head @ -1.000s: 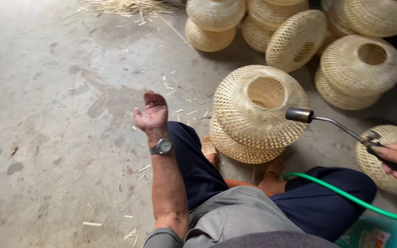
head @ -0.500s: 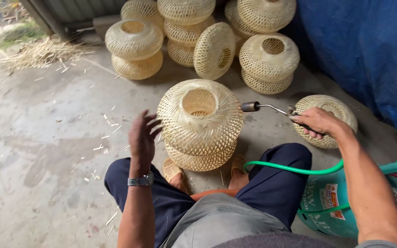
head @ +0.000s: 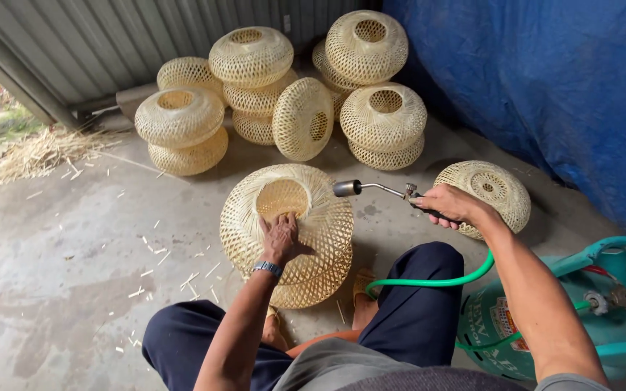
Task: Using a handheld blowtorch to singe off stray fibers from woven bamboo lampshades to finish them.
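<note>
- Both hands are kept well apart: the left hand (head: pixel 281 237) is laid flat, fingers spread, on the upper side of the woven bamboo shade (head: pixel 286 217) between the knees, just below its round top opening; nothing is clasped by it
- A wristwatch (head: pixel 267 268) is worn on the left forearm, which is stretched forward over the left knee
- The right hand (head: pixel 452 205) is closed around the handle of a gas torch (head: pixel 371 189); the arm is reached out over the right thigh, and the metal nozzle is held level, just beside the shade's rim
- Whether a flame is lit cannot be told from this view
- A green hose (head: pixel 436 281) is run from the torch across the right leg to a teal gas cylinder (head: pixel 603 304) at the right edge
- The held shade is stacked on a second one; another shade (head: pixel 488 192) is set just beyond the right hand
- More shades (head: pixel 255 80) are piled at the metal wall (head: pixel 110 43), well apart
- Open concrete floor (head: pixel 67 239), strewn with bamboo slivers, is left to the left; a blue tarpaulin (head: pixel 545 80) closes the right side
</note>
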